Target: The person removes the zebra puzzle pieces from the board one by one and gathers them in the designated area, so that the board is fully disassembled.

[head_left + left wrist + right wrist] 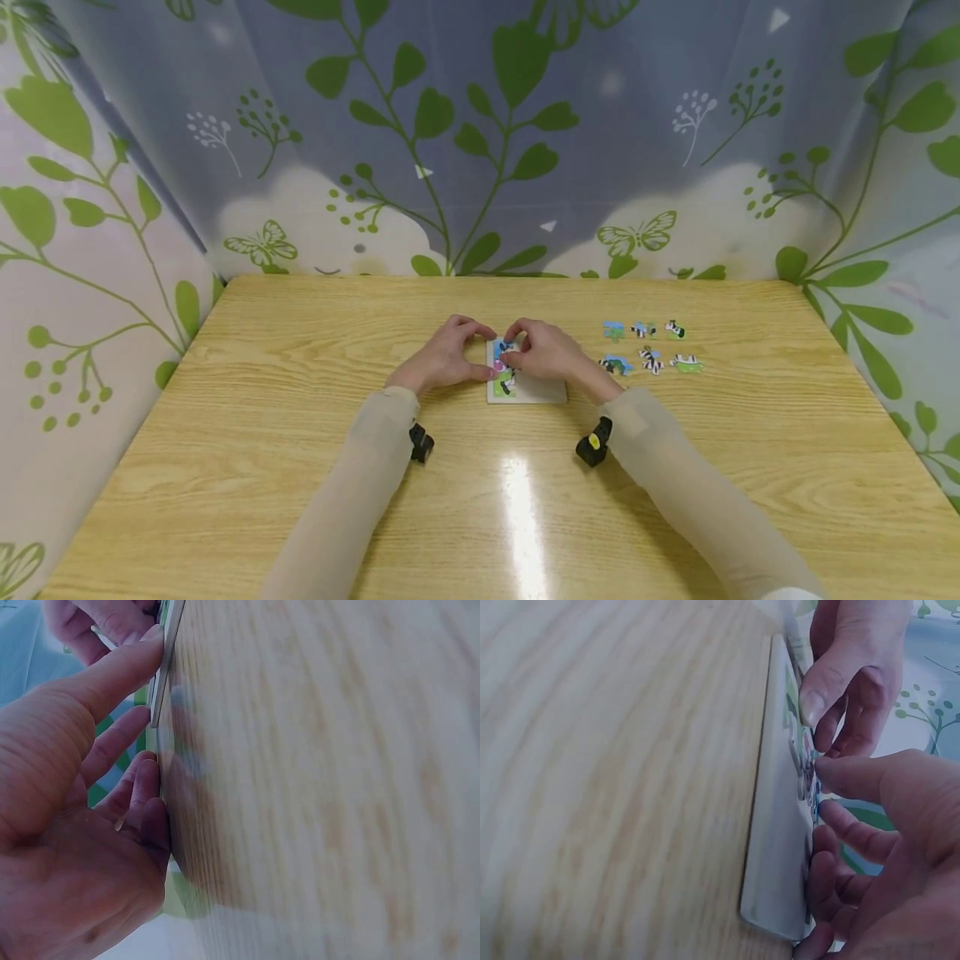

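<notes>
A pale puzzle board (543, 392) lies on the table in the head view, its left part covered by fitted picture pieces (504, 385). My left hand (442, 357) holds the board at its left side, thumb on the edge and index finger near the far left corner. In the left wrist view, the thumb (124, 671) touches the board's rim. Above the upper fitted pieces, my right hand (550, 350) pinches a small puzzle piece (506, 345) between thumb and index finger. Fingers largely hide that piece. The right wrist view shows both hands at the board (776, 847).
Several loose puzzle pieces with zebra and green patterns lie in two rows right of the board, among them a blue-green piece (613, 331) and a zebra piece (651, 361). A leaf-patterned curtain (480, 150) stands behind the wooden table (300, 333).
</notes>
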### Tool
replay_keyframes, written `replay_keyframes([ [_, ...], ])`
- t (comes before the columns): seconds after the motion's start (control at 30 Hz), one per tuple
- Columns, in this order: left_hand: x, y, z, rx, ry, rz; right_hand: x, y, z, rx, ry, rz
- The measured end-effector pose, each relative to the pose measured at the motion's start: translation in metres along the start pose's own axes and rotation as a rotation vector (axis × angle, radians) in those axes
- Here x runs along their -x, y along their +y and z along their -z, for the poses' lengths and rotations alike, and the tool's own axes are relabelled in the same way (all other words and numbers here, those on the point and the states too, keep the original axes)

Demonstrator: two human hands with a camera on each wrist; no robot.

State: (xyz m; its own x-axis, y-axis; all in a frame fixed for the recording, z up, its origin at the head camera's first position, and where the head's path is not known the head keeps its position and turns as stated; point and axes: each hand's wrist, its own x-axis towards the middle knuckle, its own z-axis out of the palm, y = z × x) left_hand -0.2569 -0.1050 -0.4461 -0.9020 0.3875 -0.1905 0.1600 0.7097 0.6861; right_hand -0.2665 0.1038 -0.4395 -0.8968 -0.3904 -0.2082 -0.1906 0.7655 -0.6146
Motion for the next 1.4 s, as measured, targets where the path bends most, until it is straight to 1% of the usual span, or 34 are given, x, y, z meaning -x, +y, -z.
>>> replay_keyframes([
  [0.2,0.0001,0.0002,0.0001,0.005,-0.001,0.0,-0.0003,-0.0024,0.0013,0.007,-0.004,-0.005],
  [0.53,-0.0002,0.0002,0.0006,-0.002,0.006,-0.002,-0.0001,0.0018,0.0024,0.0,0.008,0.039],
  [0.7,0.0001,0.0002,0.0008,-0.003,0.005,0.006,-0.0013,0.0007,0.0039,0.018,-0.008,0.05],
  [0.97,-0.0013,-0.0013,-0.0003,-0.009,-0.002,0.002,-0.0019,-0.002,0.0055,0.061,-0.037,0.074],
  [1.2,-0.0007,0.0009,0.001,0.001,0.008,0.013,-0.0032,0.0012,0.003,0.064,-0.018,0.082],
  [1.4,-0.0011,0.0006,0.0011,-0.022,0.008,-0.009,-0.002,0.0026,0.0013,0.068,0.002,0.08],
])
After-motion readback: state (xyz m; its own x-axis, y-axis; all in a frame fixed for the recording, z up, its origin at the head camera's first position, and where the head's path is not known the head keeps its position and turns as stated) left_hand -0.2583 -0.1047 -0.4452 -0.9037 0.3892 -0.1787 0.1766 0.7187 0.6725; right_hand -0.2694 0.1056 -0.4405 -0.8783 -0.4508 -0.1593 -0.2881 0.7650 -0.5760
